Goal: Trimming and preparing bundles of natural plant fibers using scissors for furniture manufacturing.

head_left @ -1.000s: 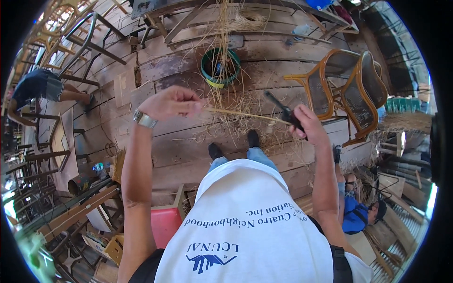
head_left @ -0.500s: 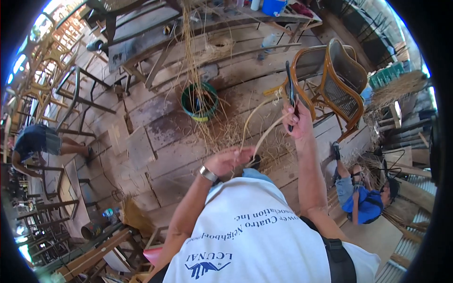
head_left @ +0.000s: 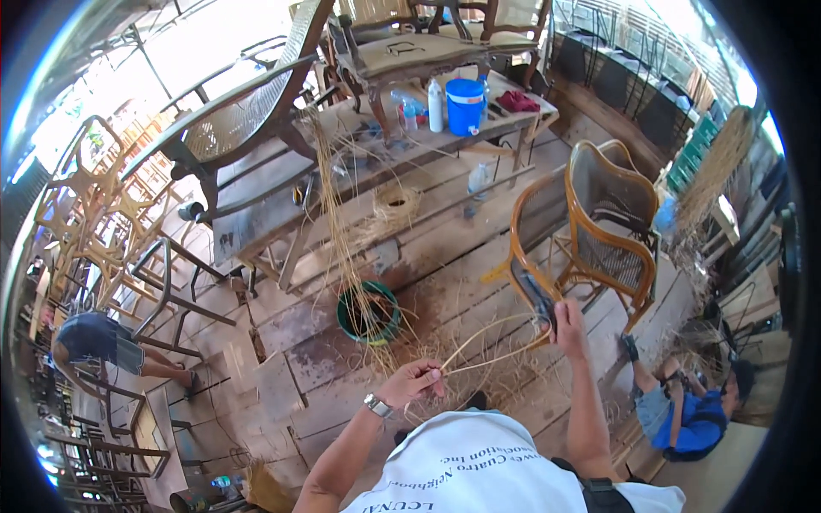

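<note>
My left hand (head_left: pixel 412 382), with a watch on its wrist, pinches a pale cane strip (head_left: pixel 487 361) near my waist. The strip loops across to my right hand (head_left: pixel 569 328) in two strands. That hand is closed around a long dark hand tool (head_left: pixel 539 297), which points up and away to the left; its exact kind is unclear. The tool overlaps the nearer armrest of a brown rattan chair (head_left: pixel 629 256), and I cannot tell whether they touch. Beyond my left hand is a green bucket (head_left: pixel 344 320) with long loose cane strands (head_left: pixel 332 201) hanging into it.
Cane scraps lie over the plank floor (head_left: pixel 265 376). A low wooden bench (head_left: pixel 231 239) carries carved chairs, bottles and a blue water container (head_left: pixel 464 107). A coil of cane (head_left: pixel 398 203) sits on the floor. One person bends at the left (head_left: pixel 98 346); another sits at the right (head_left: pixel 697 419).
The view has tilted up, showing more of the bench. My left hand has closed on the strip, while my right hand and the tool have come nearer and lower.
</note>
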### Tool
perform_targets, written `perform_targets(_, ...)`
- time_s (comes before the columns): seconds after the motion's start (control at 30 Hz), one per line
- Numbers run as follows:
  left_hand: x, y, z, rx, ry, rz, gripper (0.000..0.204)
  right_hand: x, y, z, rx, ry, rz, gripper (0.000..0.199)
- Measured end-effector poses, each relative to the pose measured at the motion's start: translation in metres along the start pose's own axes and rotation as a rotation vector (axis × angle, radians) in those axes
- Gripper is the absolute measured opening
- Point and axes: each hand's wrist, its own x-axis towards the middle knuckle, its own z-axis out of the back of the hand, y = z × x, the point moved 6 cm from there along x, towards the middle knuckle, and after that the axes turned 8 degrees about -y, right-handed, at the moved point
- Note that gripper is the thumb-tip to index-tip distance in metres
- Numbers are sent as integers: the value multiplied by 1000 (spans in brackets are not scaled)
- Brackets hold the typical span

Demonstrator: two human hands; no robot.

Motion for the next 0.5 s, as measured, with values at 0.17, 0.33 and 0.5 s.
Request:
perform_targets(0.17, 41, -87, 22, -11, -239, -155, 16, 18, -101, 64, 122, -254, -327, 28)
perform_targets(0.33, 76, -189, 57, -44, -396, -417, 17, -2, -176, 97, -11, -196, -557, 25)
perform_targets(0.5, 123, -290, 57, -53, -467, -563, 19, -31, -251, 118, -89, -116, -682, 24)
